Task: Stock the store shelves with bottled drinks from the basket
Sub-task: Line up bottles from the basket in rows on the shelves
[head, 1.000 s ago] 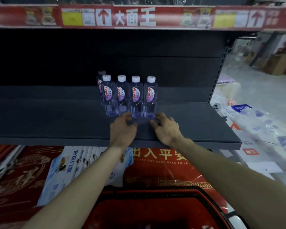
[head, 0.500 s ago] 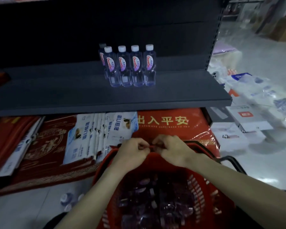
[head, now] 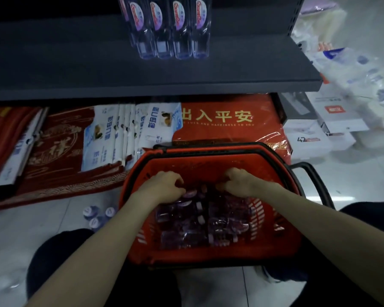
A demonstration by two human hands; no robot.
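Note:
A red plastic basket [head: 275, 247] with black handles stands on the floor in front of me, filled with several clear purple-labelled drink bottles [head: 200, 220] lying on their sides. My left hand [head: 162, 187] and my right hand [head: 242, 181] are both down inside the basket's far end, fingers curled onto the top bottles. Whether either hand has a bottle gripped is hidden by the fingers. On the dark grey shelf [head: 75, 69] above, a row of several identical bottles [head: 171, 29] stands upright, with their caps out of view.
Under the shelf lie red doormats [head: 220, 120] and a stack of white-blue packs [head: 129, 131]. Three bottles [head: 98, 214] stand on the floor left of the basket. White packages [head: 341, 69] pile up at the right. My dark-clothed knees [head: 60, 251] flank the basket.
My hands left the bottles on the shelf, came down past the basket's rim and now reach among the bottles inside it. The view tilted downward.

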